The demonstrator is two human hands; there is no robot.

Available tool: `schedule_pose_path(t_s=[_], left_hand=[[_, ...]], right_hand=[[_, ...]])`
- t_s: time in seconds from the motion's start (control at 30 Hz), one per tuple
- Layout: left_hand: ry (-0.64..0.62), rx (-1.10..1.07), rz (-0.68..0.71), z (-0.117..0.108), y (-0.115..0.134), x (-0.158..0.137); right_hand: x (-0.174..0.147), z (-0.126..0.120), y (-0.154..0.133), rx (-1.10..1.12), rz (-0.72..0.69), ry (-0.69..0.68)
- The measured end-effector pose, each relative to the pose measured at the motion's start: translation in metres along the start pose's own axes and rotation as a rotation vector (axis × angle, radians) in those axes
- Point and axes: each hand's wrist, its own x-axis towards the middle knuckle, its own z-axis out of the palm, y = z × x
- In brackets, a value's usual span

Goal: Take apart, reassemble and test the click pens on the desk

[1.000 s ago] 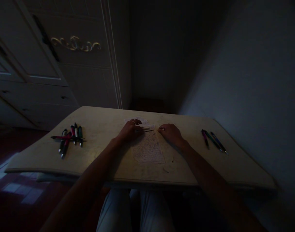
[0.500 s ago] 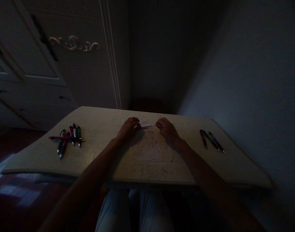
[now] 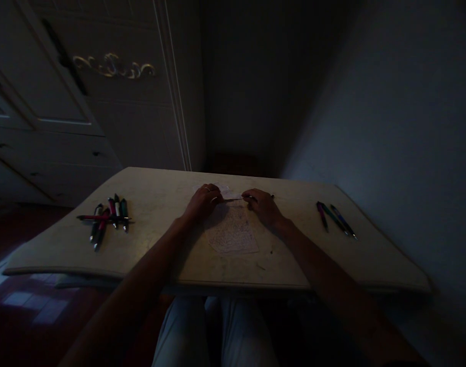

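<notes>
My left hand (image 3: pixel 205 201) rests at the far part of the written sheet of paper (image 3: pixel 233 232), fingers closed in a pinch. Facing it, my right hand (image 3: pixel 261 205) is closed too, its fingertips a little apart from the left ones. A thin dark rod (image 3: pixel 233 200) spans the gap between both sets of fingertips. Just behind my right hand a small dark tip (image 3: pixel 272 196) shows; whether it belongs to the rod I cannot tell. Another piece of paper (image 3: pixel 227 191) lies past the hands, partly covered by the left one.
Several pens (image 3: pixel 105 219) lie in a crossed pile on the left of the pale table (image 3: pixel 156 188). On the right are three more pens (image 3: pixel 336 220). A wall (image 3: pixel 409 153) borders the right side, and a cabinet (image 3: pixel 137 127) stands behind on the left.
My right hand has shifted slightly left, nearer my left hand. A dark tip now shows behind it. The pens and written sheet have stayed in place.
</notes>
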Motion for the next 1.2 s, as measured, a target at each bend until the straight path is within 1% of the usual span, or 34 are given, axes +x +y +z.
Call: schedule_pose_path(t_s=[0.27, 0.37, 0.5, 0.67, 0.73, 0.83, 1.0, 1.07, 1.2], left_hand=[[-0.02, -0.017, -0.003, 0.001, 0.001, 0.0], [-0.01, -0.044, -0.002, 0.004, 0.002, 0.0], [-0.001, -0.054, 0.017, 0.007, 0.004, 0.001], [0.025, -0.049, 0.053, 0.008, 0.007, 0.001], [0.03, -0.052, 0.061, 0.008, 0.008, 0.002], [0.045, -0.078, 0.052, 0.007, 0.01, 0.002], [0.152, -0.067, -0.044, 0.001, 0.011, 0.002], [0.136, -0.015, -0.068, -0.002, 0.009, 0.001], [0.014, 0.078, -0.12, -0.002, -0.001, -0.001]], right_hand=[[0.0, 0.001, 0.001, 0.019, -0.009, 0.004], [0.001, 0.003, 0.0, 0.031, -0.035, 0.021], [0.0, 0.008, -0.004, 0.077, -0.077, 0.008], [0.001, 0.01, -0.007, 0.099, -0.082, 0.019], [0.001, 0.01, -0.007, 0.121, -0.045, 0.045], [0.003, 0.009, -0.008, 0.183, 0.056, 0.086], [0.007, 0.006, -0.005, 0.33, 0.156, 0.199], [0.009, 0.005, -0.001, 0.369, 0.194, 0.237], [0.01, 0.002, 0.003, 0.398, 0.231, 0.289]])
